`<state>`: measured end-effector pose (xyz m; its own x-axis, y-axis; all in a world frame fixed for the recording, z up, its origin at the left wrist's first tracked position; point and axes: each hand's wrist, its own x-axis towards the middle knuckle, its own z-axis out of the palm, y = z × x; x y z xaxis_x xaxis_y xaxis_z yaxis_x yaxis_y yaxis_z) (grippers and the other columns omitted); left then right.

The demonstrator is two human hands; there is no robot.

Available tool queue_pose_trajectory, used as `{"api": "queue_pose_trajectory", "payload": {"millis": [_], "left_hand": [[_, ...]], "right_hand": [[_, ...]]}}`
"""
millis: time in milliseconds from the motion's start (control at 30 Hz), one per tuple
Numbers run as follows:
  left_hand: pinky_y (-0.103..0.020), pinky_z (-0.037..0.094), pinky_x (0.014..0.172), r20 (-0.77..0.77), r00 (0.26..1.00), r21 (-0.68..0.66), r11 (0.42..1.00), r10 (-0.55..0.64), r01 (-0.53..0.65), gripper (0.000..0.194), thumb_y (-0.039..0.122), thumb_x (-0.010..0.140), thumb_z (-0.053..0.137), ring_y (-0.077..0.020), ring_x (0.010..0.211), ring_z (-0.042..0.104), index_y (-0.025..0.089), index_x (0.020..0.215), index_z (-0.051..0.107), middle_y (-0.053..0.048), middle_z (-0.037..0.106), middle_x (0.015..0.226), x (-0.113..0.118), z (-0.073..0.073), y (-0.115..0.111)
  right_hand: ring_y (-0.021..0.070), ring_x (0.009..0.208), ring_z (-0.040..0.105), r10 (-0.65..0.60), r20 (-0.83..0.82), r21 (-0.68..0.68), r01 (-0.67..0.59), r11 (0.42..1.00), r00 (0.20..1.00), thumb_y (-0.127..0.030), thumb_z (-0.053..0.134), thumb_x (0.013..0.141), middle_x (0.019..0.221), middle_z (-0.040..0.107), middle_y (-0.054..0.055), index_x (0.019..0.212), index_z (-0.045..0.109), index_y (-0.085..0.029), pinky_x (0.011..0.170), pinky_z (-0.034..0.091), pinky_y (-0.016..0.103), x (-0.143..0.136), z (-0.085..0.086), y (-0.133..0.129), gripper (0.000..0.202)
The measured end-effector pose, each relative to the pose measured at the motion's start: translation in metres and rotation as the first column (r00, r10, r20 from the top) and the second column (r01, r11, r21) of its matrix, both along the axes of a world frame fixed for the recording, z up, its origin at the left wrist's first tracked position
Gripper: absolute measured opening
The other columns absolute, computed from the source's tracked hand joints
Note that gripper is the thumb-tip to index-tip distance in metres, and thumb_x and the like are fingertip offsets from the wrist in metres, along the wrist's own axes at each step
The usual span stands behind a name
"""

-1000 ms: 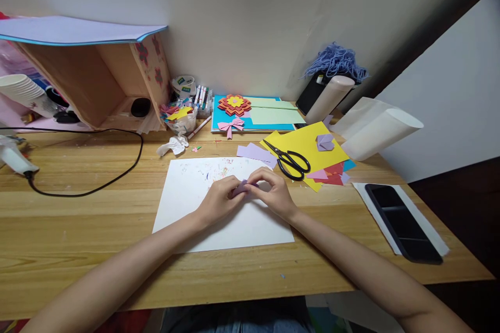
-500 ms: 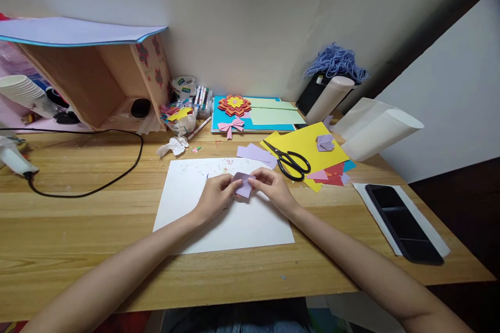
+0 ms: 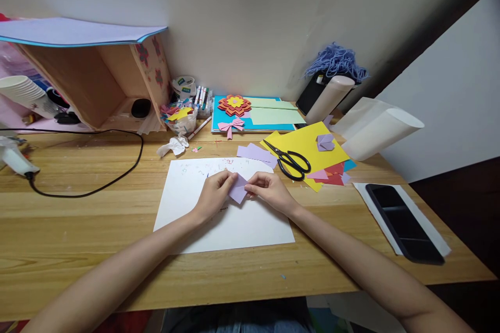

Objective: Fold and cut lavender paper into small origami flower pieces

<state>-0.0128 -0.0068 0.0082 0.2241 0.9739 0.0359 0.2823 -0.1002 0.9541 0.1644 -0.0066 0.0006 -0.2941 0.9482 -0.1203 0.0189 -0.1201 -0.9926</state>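
Observation:
A small piece of light purple paper [image 3: 238, 190] is held between my two hands above a white sheet [image 3: 238, 231]. My left hand [image 3: 214, 193] pinches its upper left side between thumb and fingers. At the right corner, my right hand [image 3: 270, 190] grips it with thumb and fingertips. Flat purple strips [image 3: 257, 154] lie just beyond the white sheet. Black-handled scissors [image 3: 289, 160] rest partly on yellow paper [image 3: 308, 140], where a folded purple paper piece [image 3: 325, 142] also sits.
A phone [image 3: 404, 223] lies at the right. Paper scraps [image 3: 334, 174] are beside the yellow paper. At the back are a layered paper flower [image 3: 234, 105], a pink paper bow [image 3: 231, 126] and a tub of scraps [image 3: 182, 119]. A cardboard box [image 3: 97, 83] and black cable [image 3: 88, 196] occupy the left.
The purple paper has turned, so a corner now points down toward me. My right hand has shifted slightly down along its right side; the left still pinches it.

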Motion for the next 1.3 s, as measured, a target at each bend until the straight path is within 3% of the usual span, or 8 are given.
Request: {"api": "queue_pose_trajectory", "payload": {"millis": [333,533,633,767,933,1133,1300], "left_hand": [[-0.023,0.039,0.058,0.042,0.999,0.038,0.999,0.03,-0.031,0.028,0.04,0.084,0.052,-0.0132,0.064,0.054,0.015,0.074,0.06,-0.001,0.062,0.07,-0.0003,-0.0014,-0.0022],[-0.023,0.041,0.061,0.02,0.998,0.085,0.995,0.055,-0.056,0.026,0.036,0.084,0.054,-0.0132,0.066,0.056,0.014,0.072,0.063,-0.002,0.065,0.071,-0.0003,0.0008,-0.0046],[-0.024,0.043,0.062,0.025,0.998,0.061,0.997,0.051,-0.052,0.024,0.037,0.08,0.06,-0.0136,0.067,0.057,0.015,0.087,0.066,-0.002,0.066,0.076,0.0,0.0007,-0.0048],[-0.025,0.045,0.061,0.121,0.993,-0.043,0.999,0.004,0.002,0.042,0.034,0.074,0.066,-0.0147,0.069,0.06,0.016,0.111,0.06,-0.004,0.068,0.084,0.0013,-0.0025,-0.0022],[-0.024,0.044,0.063,0.227,0.974,-0.11,0.994,0.003,0.022,0.027,0.038,0.08,0.058,-0.0148,0.071,0.059,0.013,0.089,0.064,-0.005,0.066,0.082,0.0011,-0.006,0.0015],[-0.023,0.039,0.056,0.136,0.99,-0.044,0.999,0.023,-0.017,0.031,0.041,0.083,0.051,-0.0133,0.065,0.053,0.013,0.076,0.063,-0.004,0.062,0.071,-0.0013,-0.0068,0.0026],[-0.023,0.037,0.056,0.008,0.999,-0.023,0.999,-0.045,0.046,0.03,0.039,0.082,0.053,-0.013,0.061,0.051,0.014,0.074,0.066,-0.002,0.062,0.066,-0.0005,-0.0061,0.0008]], "right_hand": [[0.0146,0.065,0.063,0.1,0.1,0.064,-0.107,0.992,0.99,-0.042,0.066,0.075,0.069,0.065,0.002,0.076,0.06,-0.016,0.063,0.051,0.029,0.0029,-0.002,-0.0006,0.027],[0.0129,0.06,0.062,0.091,0.075,0.053,-0.095,0.994,0.993,-0.04,0.066,0.076,0.065,0.066,0.002,0.072,0.057,-0.016,0.061,0.05,0.028,0.002,-0.0022,-0.0015,0.025],[0.0121,0.056,0.062,0.051,0.032,0.015,-0.052,0.999,0.998,-0.041,0.067,0.075,0.061,0.066,0.002,0.071,0.057,-0.015,0.057,0.05,0.026,0.0006,-0.0008,-0.0006,0.028],[0.012,0.054,0.063,-0.039,-0.032,-0.012,0.039,0.999,0.999,-0.043,0.069,0.072,0.061,0.066,0.002,0.07,0.056,-0.014,0.055,0.051,0.025,0.0002,-0.0006,0.0017,0.031],[0.0117,0.058,0.063,-0.042,-0.048,-0.013,0.042,0.999,0.998,-0.043,0.069,0.073,0.065,0.068,0.004,0.072,0.055,-0.015,0.057,0.051,0.024,0.0002,-0.0018,0.0023,0.031],[0.0123,0.062,0.062,0.001,0.0,0.05,-0.001,0.999,1.0,-0.043,0.064,0.077,0.069,0.065,0.002,0.075,0.054,-0.016,0.059,0.052,0.026,-0.0002,-0.0042,0.0015,0.029],[0.0142,0.077,0.06,-0.061,0.094,0.22,0.039,0.975,0.994,-0.039,0.063,0.078,0.085,0.061,0.002,0.088,0.058,-0.019,0.065,0.05,0.026,0.0001,-0.0016,-0.0014,0.023]]}}
